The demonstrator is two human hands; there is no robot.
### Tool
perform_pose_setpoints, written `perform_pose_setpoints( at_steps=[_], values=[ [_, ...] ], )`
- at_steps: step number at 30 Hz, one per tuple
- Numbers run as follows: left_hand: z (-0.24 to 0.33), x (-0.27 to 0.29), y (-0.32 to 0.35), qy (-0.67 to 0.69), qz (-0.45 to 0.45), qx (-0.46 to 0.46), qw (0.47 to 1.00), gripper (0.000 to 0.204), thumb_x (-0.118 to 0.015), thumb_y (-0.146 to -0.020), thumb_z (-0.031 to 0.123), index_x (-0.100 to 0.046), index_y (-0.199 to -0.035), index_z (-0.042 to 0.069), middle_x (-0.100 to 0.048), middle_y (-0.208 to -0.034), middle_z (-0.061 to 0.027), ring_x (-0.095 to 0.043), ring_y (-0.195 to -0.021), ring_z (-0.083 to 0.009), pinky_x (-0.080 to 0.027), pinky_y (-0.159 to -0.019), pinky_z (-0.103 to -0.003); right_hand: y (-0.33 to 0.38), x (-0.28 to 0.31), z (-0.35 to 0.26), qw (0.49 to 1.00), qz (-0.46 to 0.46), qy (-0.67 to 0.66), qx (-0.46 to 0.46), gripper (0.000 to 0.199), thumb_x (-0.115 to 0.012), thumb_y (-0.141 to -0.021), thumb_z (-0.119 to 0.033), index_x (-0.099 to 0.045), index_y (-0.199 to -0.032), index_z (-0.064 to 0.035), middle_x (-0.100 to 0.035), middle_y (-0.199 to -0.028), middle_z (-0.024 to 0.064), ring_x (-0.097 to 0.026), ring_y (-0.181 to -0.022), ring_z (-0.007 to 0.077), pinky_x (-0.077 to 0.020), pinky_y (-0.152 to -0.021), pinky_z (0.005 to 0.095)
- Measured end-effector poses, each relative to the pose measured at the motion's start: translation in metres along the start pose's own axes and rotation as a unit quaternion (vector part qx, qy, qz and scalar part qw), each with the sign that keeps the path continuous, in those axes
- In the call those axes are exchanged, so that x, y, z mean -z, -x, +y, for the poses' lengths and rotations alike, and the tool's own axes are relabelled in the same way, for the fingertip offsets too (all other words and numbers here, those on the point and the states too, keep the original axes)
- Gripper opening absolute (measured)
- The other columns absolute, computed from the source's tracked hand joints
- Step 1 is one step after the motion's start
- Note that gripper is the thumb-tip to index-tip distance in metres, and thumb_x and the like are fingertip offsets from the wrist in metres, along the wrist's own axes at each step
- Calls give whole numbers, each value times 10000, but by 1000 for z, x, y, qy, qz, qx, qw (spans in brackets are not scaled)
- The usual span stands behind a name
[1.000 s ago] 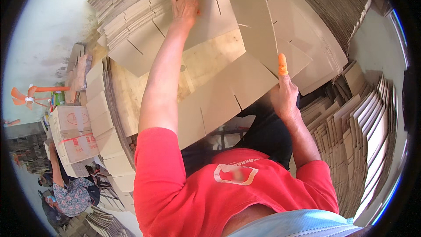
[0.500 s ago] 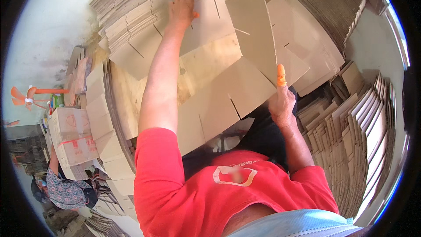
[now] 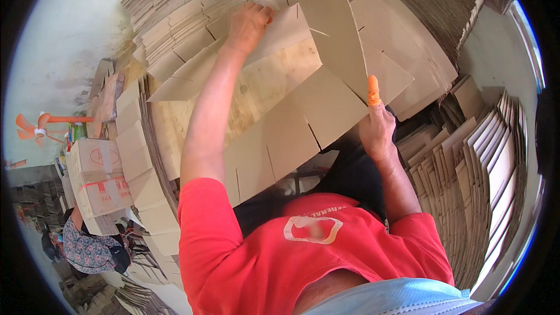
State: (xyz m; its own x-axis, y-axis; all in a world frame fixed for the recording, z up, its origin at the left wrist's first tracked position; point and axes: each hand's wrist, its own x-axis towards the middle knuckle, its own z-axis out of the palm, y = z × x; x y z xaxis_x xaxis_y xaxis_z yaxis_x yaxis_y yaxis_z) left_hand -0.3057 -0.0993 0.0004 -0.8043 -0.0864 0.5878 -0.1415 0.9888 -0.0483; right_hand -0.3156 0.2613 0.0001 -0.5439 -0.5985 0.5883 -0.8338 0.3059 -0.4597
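Cardboard stacks [image 3: 175, 29] all around; both hands [image 3: 249, 23] clamped on one slotted sheet [image 3: 291, 122].

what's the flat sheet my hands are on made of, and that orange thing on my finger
Flat sheet: looks like corrugated cardboard, matte tan, with die-cut slots along its edges. Orange finger cover on the right hand: probably rubber or latex, smooth and close-fitting; the exact material is hard to tell.
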Motion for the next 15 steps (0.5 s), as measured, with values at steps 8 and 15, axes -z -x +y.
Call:
perform_pose_setpoints(
  at_steps=[8, 15],
  values=[
    [32, 18, 12, 41, -15, -24, 999, 71, -621, -728, 56, -656, -752, 113, -632, -734, -18, -604, -783, -197, -522, -600, -340, 4, 11, -3, 1000, -31, 0, 0, 775, -510, -667, 156, -380, -1403, -49, -593, -916, 217, -617, -724, 376, -515, -636, 372],
    [71, 46, 19, 108, 14, -79, 991, 86, -598, -708, 31, -623, -738, 107, -614, -713, -16, -591, -757, -194, -514, -582, -312, 6, 9, 2, 998, -47, -34, -13, 858, -527, -642, 151, -313, -1442, -74, -574, -927, 221, -599, -735, 399, -514, -631, 418]
  ],
)
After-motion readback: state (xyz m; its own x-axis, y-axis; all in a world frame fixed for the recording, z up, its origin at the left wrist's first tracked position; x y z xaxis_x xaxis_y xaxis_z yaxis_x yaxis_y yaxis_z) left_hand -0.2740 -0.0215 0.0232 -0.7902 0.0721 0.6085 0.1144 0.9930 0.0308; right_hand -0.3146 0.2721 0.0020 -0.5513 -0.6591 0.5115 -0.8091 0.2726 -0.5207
